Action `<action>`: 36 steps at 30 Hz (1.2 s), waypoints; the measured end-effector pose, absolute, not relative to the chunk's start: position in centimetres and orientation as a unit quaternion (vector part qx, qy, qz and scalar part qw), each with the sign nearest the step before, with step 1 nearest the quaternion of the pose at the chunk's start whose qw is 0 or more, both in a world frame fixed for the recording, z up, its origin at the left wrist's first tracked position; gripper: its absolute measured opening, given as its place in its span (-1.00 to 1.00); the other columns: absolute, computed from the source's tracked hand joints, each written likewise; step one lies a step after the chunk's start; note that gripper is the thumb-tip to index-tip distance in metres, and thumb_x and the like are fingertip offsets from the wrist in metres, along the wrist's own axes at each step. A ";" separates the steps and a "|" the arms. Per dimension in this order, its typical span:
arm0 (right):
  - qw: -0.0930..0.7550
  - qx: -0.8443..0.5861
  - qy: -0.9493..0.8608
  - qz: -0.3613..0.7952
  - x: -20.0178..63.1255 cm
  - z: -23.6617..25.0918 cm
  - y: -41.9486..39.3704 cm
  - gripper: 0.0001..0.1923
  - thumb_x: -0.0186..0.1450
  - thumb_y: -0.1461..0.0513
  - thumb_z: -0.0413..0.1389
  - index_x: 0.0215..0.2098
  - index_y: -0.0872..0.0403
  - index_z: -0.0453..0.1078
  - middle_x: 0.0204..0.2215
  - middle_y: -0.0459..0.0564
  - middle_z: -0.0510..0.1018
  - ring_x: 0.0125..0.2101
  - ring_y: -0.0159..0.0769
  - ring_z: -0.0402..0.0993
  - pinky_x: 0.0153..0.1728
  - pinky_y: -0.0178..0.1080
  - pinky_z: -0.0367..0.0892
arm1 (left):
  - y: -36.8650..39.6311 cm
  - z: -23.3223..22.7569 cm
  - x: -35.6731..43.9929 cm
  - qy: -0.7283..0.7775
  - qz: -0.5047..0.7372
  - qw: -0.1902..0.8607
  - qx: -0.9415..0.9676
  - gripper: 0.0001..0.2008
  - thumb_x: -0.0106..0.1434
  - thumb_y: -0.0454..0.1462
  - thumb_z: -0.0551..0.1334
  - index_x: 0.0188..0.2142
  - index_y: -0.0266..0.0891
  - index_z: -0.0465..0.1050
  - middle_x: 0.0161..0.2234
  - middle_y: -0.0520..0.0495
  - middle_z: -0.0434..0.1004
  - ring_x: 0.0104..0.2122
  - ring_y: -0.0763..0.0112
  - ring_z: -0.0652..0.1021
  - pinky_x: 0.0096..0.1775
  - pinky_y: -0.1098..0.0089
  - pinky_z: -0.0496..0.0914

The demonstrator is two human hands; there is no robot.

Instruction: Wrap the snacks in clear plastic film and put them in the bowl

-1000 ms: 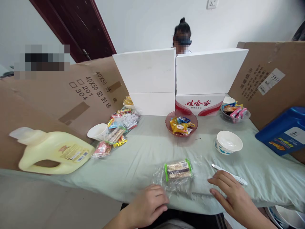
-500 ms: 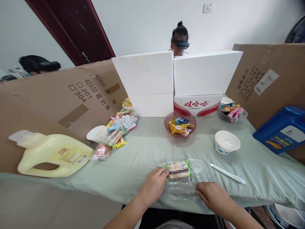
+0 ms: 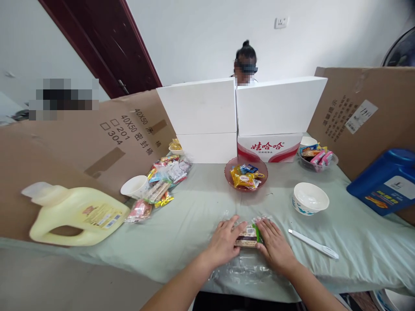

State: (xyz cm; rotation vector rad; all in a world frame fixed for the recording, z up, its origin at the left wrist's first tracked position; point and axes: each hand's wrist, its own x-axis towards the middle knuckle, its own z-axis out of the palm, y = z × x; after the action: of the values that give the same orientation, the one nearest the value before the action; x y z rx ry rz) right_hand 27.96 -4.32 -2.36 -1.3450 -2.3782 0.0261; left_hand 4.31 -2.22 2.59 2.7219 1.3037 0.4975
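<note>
A wrapped wafer-like snack bar (image 3: 247, 240) with green packet ends lies at the front of the table. Beneath and around it spreads a crinkled clear plastic sheet (image 3: 241, 268). My left hand (image 3: 224, 242) rests over the bar's left end, fingers stretched and apart. On the other end lies my right hand (image 3: 275, 245), its fingers extended and flat. Between the two hands the middle of the bar shows; its ends are partly covered. A white plastic utility knife or similar slim tool (image 3: 314, 243) lies right of my right hand.
Ahead is a pink glass bowl (image 3: 229, 182) of small packets; a paper bowl (image 3: 306, 209) stands right of it. Packaged snacks (image 3: 162, 181) and a yellow jug (image 3: 97, 211) sit left, a blue bottle (image 3: 384, 181) right. White boxes (image 3: 201, 108) and cardboard border the table.
My right hand has moved up and left from the sheet's lower right onto the bar's right end. My left hand has shifted onto the bar, its fingers now spread.
</note>
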 end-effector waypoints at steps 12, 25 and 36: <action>0.173 -0.497 -0.850 0.041 27.6 -2.2 -4.4 -0.38 0.34 -0.02 0.00 0.28 0.08 0.14 0.25 0.13 0.24 0.26 -0.03 0.08 0.19 0.07 0.11 | 6.7 6.8 -3.5 0.641 0.266 0.087 0.715 -0.53 0.04 -0.41 0.25 -0.01 -0.23 0.35 -0.09 -0.10 0.35 -0.19 0.28 0.54 -0.09 0.27 0.43; 0.140 -0.517 -0.843 0.048 27.5 -1.4 -4.3 -0.41 0.37 -0.06 -0.09 0.27 0.01 0.17 0.28 0.05 0.19 0.27 -0.10 0.06 0.22 -0.01 0.00 | 14.5 13.2 11.6 0.470 0.316 0.013 0.824 -0.67 0.15 -0.28 0.32 -0.08 -0.29 0.41 -0.04 -0.25 0.41 0.01 0.07 0.40 0.05 0.08 0.31; 0.159 -0.544 -0.822 -0.060 27.2 -3.4 -4.5 -0.35 0.30 -0.02 0.01 0.29 0.04 0.13 0.30 0.11 0.13 0.29 0.07 -0.06 0.20 0.10 -0.03 | 0.9 0.6 6.4 0.357 0.164 0.055 0.918 -0.73 0.27 -0.21 0.16 -0.05 -0.20 0.45 0.04 -0.17 0.46 0.07 0.15 0.41 0.11 0.09 0.26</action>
State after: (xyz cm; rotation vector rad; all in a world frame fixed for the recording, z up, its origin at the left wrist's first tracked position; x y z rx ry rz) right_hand 27.20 -4.50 -3.41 -1.5542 -2.3492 -0.1710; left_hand 6.39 0.91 0.58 2.7870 1.0826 0.4967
